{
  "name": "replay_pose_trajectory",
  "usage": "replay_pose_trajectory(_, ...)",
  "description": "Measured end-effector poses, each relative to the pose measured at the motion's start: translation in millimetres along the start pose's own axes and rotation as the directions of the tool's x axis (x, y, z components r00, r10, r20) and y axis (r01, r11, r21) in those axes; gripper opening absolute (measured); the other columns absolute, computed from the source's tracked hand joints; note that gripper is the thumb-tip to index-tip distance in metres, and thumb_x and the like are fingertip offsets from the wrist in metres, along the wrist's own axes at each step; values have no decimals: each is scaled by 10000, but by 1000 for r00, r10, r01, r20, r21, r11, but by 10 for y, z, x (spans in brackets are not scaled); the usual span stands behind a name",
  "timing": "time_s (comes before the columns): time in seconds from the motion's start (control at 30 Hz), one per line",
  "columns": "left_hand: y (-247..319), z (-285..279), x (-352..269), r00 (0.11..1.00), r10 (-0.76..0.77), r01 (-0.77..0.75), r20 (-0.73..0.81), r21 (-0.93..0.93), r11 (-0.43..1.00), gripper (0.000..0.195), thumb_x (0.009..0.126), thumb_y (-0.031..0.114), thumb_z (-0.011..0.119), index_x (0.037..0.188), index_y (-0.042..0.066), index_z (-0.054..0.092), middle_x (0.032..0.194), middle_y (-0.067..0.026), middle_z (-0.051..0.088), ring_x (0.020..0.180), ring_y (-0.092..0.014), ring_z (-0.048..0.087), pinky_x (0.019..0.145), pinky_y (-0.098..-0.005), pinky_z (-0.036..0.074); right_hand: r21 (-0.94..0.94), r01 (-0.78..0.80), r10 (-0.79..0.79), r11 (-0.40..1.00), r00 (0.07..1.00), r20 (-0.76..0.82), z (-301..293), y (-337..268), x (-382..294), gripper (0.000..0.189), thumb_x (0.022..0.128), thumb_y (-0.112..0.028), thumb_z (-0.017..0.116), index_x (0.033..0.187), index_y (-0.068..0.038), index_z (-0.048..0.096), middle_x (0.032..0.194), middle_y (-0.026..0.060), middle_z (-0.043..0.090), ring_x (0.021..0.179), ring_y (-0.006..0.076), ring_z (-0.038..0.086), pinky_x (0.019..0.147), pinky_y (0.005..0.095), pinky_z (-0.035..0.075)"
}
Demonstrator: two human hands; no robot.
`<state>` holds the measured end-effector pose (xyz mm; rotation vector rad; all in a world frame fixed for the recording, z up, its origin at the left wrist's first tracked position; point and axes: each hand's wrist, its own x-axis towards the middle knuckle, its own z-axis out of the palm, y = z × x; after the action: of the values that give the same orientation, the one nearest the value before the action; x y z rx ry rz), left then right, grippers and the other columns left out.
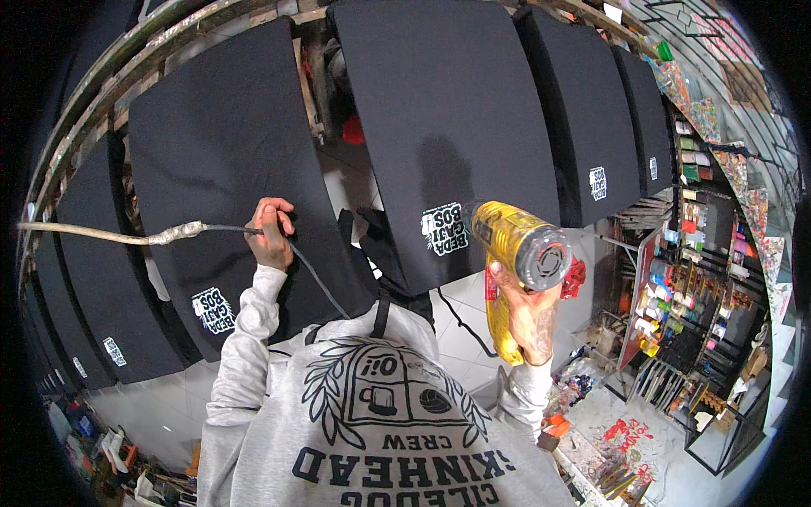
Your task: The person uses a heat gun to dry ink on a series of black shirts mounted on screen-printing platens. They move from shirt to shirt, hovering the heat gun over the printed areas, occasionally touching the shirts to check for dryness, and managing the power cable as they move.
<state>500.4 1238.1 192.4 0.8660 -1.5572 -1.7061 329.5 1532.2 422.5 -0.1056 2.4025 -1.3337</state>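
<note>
My right hand (529,310) grips a yellow and black heat gun (516,234) by its handle. Its nozzle end points at the white print (445,228) near the lower edge of a black fabric panel (443,114), close above the cloth. With curled fingers, my left hand (272,233) holds a dark power cable (320,279) over the neighbouring black panel (222,127). Pale tape wraps a joint (180,232) in this cable left of the hand. Another white print (214,312) lies below my left forearm.
More black panels (589,114) with small prints stand in a row on both sides, along a wooden rail (190,28). Shelves with bottles and containers (671,304) are at the right. A black cord (466,326) hangs over the tiled floor (462,304). Clutter fills the lower left.
</note>
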Motion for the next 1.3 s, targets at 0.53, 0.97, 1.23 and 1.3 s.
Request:
replay_pose_trajectory(0.53, 36, 20, -8, 999, -31, 31, -31, 21, 999, 393, 1080, 294, 439, 927, 10, 663, 649, 8, 556, 547, -57, 483, 525, -230, 366, -35, 56, -54, 998, 996, 71, 116, -94, 25, 435, 869, -100, 837, 1232, 27, 634, 942, 66, 730, 697, 115, 653, 628, 309, 534)
replay_pose_trajectory(0.97, 13, 27, -11, 999, 18, -15, -35, 74, 997, 397, 1085, 303, 442, 919, 20, 666, 648, 16, 556, 550, -48, 480, 526, -222, 364, 58, 66, -74, 996, 987, 144, 195, 8, -221, 819, 825, -73, 867, 1509, 0, 423, 1253, 134, 699, 1137, 196, 685, 1006, 341, 543)
replay_pose_trajectory(1.23, 128, 57, -39, 993, 96, -98, 63, 30, 995, 401, 1097, 322, 440, 956, 18, 660, 668, 10, 560, 588, -45, 496, 539, -229, 373, 103, 91, -96, 990, 994, 45, -129, 220, -608, 698, 873, -52, 821, 1470, 4, 464, 1182, 105, 699, 1044, 191, 693, 886, 339, 575)
replay_pose_trajectory(1.3, 241, 136, -144, 995, 61, -56, 83, -65, 996, 395, 1092, 335, 456, 919, 34, 645, 648, 29, 514, 556, -38, 438, 524, -223, 342, 264, -299, 267, 917, 952, 152, -369, 71, -758, 554, 895, -36, 797, 1388, -3, 546, 1122, 90, 714, 890, 147, 697, 705, 309, 583)
